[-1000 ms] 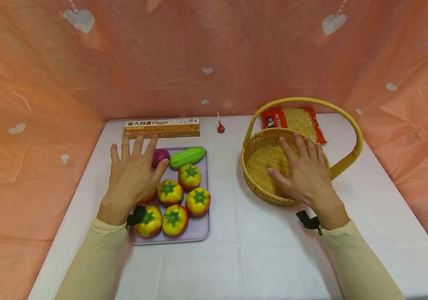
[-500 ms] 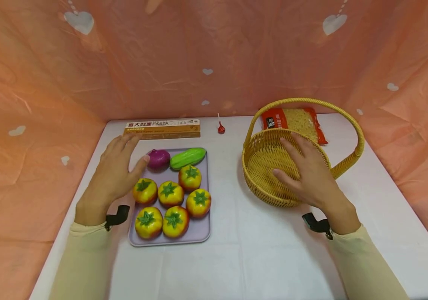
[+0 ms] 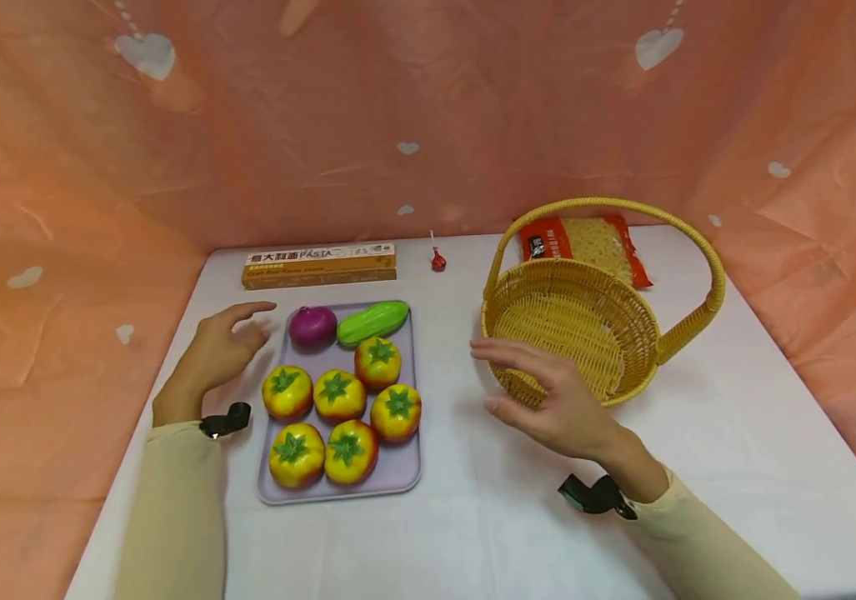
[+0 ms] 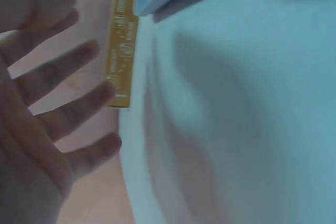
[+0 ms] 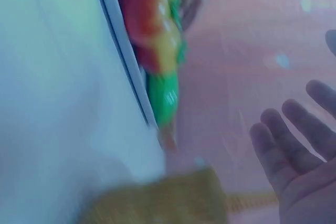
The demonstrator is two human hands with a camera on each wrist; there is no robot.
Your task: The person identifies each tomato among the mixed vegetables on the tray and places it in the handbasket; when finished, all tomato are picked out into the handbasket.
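Hands hover bare over the desk (image 3: 473, 517), holding nothing: the left hand (image 3: 221, 354) hangs with loosely curled fingers just left of the tray (image 3: 412, 467), nearest the purple onion (image 3: 312, 325), and the right hand (image 3: 555, 400) is spread, palm turned toward the tray, between it and the wicker basket (image 3: 690, 329). Judging by this, a reach for produce looks to be the step in hand, and any next move would call for one grip to settle round a single piece. On the tray lie the onion, a green cucumber (image 3: 372, 322) and six tomatoes (image 3: 339, 394). Nothing lies in the basket; a noodle packet (image 3: 585, 242) lies behind it, and a pasta box (image 3: 318, 265) and lollipop (image 3: 438, 260) lie beyond the tray.
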